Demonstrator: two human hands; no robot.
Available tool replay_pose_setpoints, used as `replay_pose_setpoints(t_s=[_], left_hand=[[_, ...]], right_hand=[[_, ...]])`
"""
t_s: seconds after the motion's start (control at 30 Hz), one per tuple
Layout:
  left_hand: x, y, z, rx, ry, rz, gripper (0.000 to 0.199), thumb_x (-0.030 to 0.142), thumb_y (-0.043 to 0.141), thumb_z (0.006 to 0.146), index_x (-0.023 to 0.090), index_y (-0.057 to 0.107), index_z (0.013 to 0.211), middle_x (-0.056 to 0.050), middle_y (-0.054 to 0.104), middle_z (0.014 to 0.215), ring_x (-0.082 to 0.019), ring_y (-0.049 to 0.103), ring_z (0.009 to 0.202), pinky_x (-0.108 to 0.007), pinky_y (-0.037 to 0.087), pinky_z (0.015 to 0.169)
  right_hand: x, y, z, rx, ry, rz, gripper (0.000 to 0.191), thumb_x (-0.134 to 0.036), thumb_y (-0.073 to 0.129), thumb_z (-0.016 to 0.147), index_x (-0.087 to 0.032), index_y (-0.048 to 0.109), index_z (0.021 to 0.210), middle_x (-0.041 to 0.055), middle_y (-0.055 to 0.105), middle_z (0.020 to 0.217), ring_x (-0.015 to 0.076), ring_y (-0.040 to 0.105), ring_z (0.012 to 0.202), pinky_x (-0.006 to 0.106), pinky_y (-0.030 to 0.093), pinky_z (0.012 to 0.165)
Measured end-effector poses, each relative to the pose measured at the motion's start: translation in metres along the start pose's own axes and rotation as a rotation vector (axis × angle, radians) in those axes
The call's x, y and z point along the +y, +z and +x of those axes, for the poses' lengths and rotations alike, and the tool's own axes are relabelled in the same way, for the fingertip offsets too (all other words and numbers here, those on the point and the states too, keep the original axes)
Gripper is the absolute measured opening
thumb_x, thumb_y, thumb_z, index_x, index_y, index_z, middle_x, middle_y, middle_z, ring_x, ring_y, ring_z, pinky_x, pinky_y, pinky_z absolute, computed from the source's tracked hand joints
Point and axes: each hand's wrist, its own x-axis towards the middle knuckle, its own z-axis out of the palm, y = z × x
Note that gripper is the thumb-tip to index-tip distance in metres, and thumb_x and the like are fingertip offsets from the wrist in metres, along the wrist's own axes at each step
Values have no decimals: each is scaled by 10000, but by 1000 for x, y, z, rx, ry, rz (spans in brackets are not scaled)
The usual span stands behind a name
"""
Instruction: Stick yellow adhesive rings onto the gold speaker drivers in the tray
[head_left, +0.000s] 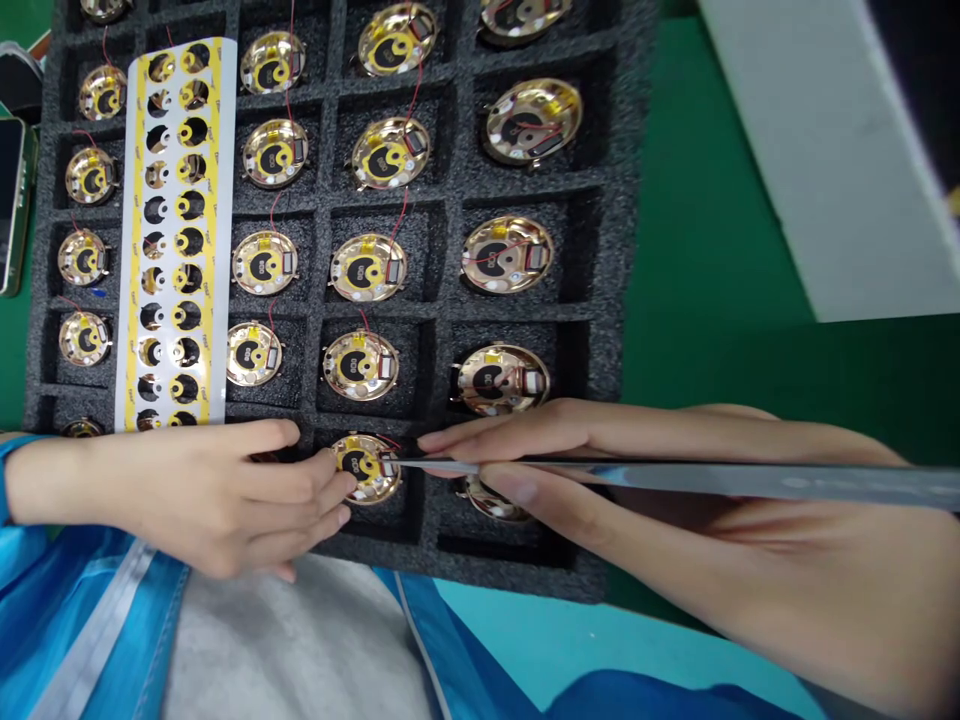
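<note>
My right hand [660,560] grips a pair of steel tweezers [675,480] between thumb and fingers. The tweezers' narrow tip meets the small part with a red wire at the right side of a gold round watch case [365,485]. At this case's left rim are the bent fingertips of my left hand [217,495], closed on its edge. The case lies in a front compartment of a black foam tray [442,330]. Yellow and black pieces show inside it. Another watch case [491,500] is partly hidden under my right hand.
Several similar gold cases, such as one at the right [506,255], lie in the tray's compartments. A white-and-yellow sheet of die-cut stickers [217,230] rests across the tray's left part. A phone [11,205] lies far left. A grey panel [840,170] stands at upper right above the green mat [690,250].
</note>
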Motion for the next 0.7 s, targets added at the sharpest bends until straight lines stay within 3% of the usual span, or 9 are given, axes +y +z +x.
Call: replay_pose_setpoints(t_s=[0.3, 0.7], left_hand=[[-1, 1, 1, -15, -8, 17, 361, 333, 406, 996, 167, 670, 1177, -60, 637, 1285, -191, 567, 1179, -300, 490, 874], [3, 4, 1, -139, -85, -42, 476, 488, 386, 977, 179, 588, 1278, -42, 453, 1480, -182, 456, 1285, -308, 462, 839]], right_hand=[[1, 3, -3, 17, -135, -95, 92, -210, 657, 836, -275, 716, 864, -48, 780, 849, 136, 745, 690, 143, 603, 683], [-2, 8, -19, 84, -172, -82, 193, -248, 678, 821, -340, 728, 982, -33, 772, 934, 185, 747, 769, 231, 632, 644]])
